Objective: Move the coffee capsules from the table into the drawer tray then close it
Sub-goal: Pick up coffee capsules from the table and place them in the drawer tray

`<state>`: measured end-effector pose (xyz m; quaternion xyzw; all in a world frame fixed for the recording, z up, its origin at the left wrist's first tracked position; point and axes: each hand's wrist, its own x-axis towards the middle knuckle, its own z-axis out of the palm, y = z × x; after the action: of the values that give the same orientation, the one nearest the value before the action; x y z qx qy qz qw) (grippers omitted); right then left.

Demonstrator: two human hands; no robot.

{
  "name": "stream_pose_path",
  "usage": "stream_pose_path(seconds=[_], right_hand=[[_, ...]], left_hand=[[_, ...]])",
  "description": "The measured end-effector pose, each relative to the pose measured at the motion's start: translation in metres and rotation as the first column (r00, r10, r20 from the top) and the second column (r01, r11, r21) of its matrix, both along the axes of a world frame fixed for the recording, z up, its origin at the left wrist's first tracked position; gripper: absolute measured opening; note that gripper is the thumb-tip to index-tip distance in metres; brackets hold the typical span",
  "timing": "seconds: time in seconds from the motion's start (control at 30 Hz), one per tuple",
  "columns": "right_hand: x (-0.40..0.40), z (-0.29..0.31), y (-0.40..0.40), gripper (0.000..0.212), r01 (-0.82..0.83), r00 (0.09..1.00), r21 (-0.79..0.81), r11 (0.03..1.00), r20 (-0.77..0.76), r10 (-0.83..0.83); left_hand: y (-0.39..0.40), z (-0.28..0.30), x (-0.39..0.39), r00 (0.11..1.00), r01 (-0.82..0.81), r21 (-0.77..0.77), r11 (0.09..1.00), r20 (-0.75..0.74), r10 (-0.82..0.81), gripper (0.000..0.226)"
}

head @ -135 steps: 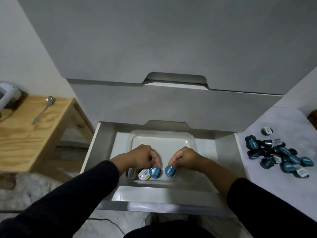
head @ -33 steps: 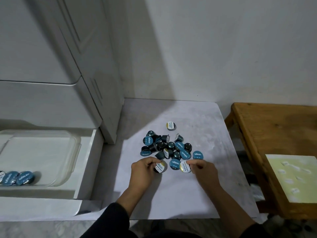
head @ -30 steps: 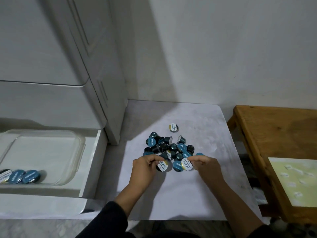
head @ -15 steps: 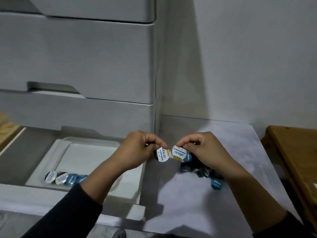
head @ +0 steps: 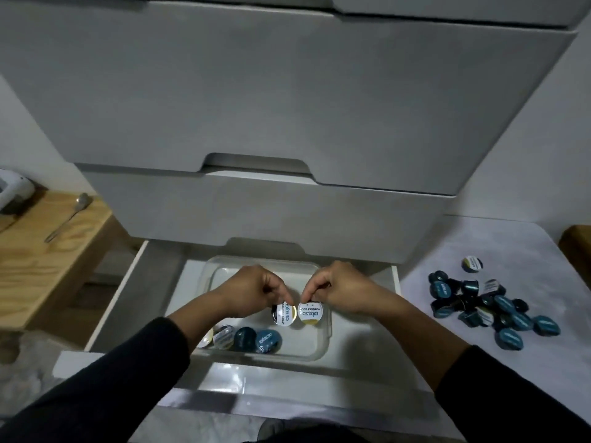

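Note:
The bottom drawer (head: 134, 282) is pulled out, with a clear plastic tray (head: 319, 350) inside. My left hand (head: 252, 290) pinches a white-and-gold-lidded capsule (head: 284, 313) over the tray. My right hand (head: 339, 290) pinches a second white-and-gold capsule (head: 310, 312) right beside it. A row of several capsules (head: 246, 338), blue and white lids, stands along the tray's near left edge. A heap of several dark and blue capsules (head: 486, 305) lies on the white table (head: 527, 378) at the right.
Closed grey drawers (head: 271, 212) rise above the open one. A wooden table (head: 38, 260) at the left carries a spoon (head: 67, 217) and a white appliance (head: 12, 190). Another wooden surface (head: 575, 244) shows at the far right edge.
Both hands picked a capsule each from the heap on the table and carried them left, to above the tray in the drawer. My view swung left with them.

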<state>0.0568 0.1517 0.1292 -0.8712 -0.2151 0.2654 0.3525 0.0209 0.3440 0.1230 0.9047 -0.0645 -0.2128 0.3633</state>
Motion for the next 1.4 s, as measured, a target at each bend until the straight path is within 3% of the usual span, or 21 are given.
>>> stream_pose_path(seconds=[0.2, 0.63, 1.03, 1.27, 1.4], right_hand=[[-0.002, -0.024, 0.015, 0.029, -0.016, 0.999, -0.174, 0.985, -0.038, 0.010], [-0.010, -0.044, 0.027, 0.023, -0.123, 0.992, -0.351, 0.928, -0.006, 0.129], [-0.024, -0.054, 0.026, 0.020, -0.128, 0.987, -0.393, 0.911, 0.037, 0.155], [-0.038, -0.051, 0.022, 0.034, 0.020, 0.963, -0.376, 0.927, 0.258, 0.084], [-0.053, -0.052, 0.027, 0.038, 0.216, 0.850, -0.253, 0.943, 0.524, -0.054]], left_hand=[[0.006, -0.033, 0.004, 0.993, 0.084, -0.016, 0.996, -0.082, -0.085, 0.024], [0.003, -0.063, 0.011, 0.970, 0.208, -0.038, 0.977, -0.121, -0.212, 0.018], [0.000, -0.057, 0.006, 0.972, 0.188, -0.004, 0.982, -0.143, -0.187, 0.013], [-0.010, -0.035, -0.001, 0.991, 0.135, 0.276, 0.952, -0.042, -0.129, 0.029], [-0.022, -0.028, -0.016, 0.995, 0.002, 0.376, 0.927, 0.091, -0.040, 0.038]])
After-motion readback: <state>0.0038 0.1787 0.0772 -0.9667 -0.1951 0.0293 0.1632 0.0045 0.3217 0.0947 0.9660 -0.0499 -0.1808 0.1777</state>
